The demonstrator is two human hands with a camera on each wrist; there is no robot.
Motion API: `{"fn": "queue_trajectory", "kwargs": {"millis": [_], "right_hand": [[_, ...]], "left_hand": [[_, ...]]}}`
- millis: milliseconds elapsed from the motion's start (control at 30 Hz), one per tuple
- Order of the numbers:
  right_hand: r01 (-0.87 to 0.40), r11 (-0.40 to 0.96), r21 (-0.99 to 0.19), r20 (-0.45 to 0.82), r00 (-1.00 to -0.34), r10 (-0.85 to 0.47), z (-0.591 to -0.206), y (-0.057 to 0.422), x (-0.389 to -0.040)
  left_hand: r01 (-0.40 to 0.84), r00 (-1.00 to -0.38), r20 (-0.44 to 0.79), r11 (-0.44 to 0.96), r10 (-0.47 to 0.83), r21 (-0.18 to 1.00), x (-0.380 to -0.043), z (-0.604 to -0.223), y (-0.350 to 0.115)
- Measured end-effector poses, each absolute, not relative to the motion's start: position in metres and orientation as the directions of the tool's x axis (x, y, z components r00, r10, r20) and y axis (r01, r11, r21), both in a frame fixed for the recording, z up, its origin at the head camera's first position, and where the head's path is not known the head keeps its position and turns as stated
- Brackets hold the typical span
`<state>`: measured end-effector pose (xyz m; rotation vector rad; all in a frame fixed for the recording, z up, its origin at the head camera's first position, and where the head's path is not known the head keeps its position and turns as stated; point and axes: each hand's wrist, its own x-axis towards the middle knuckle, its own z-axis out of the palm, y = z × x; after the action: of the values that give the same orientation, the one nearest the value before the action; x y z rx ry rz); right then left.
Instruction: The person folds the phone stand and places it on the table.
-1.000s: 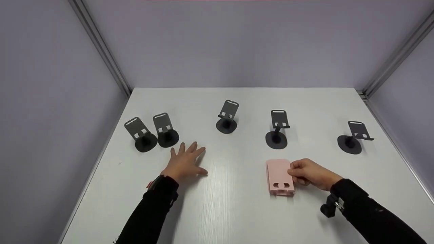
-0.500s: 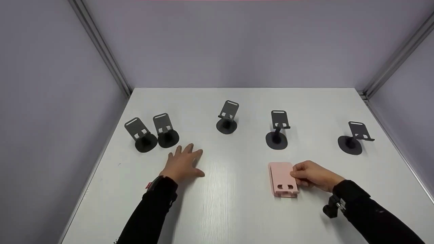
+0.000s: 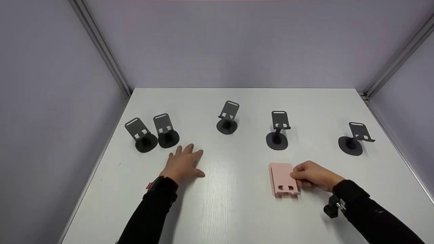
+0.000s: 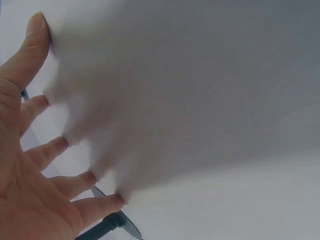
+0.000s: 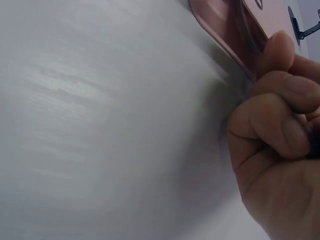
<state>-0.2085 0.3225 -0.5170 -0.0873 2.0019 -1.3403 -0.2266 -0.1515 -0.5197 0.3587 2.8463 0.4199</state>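
In the head view a pink folding phone stand (image 3: pixel 281 180) lies nearly flat on the white table. Its upper plate, with two small cut-outs, sits over its base, and a gap between these layers shows in the right wrist view. My right hand (image 3: pixel 317 176) pinches the plate's right edge between thumb and forefinger; the other fingers (image 5: pixel 265 125) are curled in. The left hand (image 3: pixel 182 165) is spread, palm down, with its fingertips (image 4: pixel 119 200) at the tabletop. Nearest to it is a black phone stand (image 3: pixel 166 131) just beyond the fingers.
Other black phone stands stand across the back half: one at far left (image 3: pixel 141 135), one near the middle (image 3: pixel 227 118), one right of centre (image 3: pixel 277 130) and one at far right (image 3: pixel 352 140). Grey panels (image 3: pixel 217 44) enclose the table (image 3: pixel 220 210) at the back and sides.
Over the last second the pink phone stand and my right hand have shifted slightly right and towards me. My left hand has drawn back a little. The black stands have kept their places.
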Motion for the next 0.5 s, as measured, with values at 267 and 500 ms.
{"fn": "queue_trajectory", "kwargs": {"millis": [267,500], "right_hand": [[0.303,0.488,-0.818,-0.523,-0.746,-0.413,-0.5166,0.3229,-0.2092],[0.239,0.558,-0.795,-0.501,-0.777,-0.381,-0.5108,0.324,-0.2083]], "left_hand": [[0.211,-0.941,-0.192,0.927,0.279,0.311,-0.2263,-0.5197,-0.1517],[0.209,-0.941,-0.192,0.923,0.28,0.323,-0.2259,-0.52,-0.1518]]}}
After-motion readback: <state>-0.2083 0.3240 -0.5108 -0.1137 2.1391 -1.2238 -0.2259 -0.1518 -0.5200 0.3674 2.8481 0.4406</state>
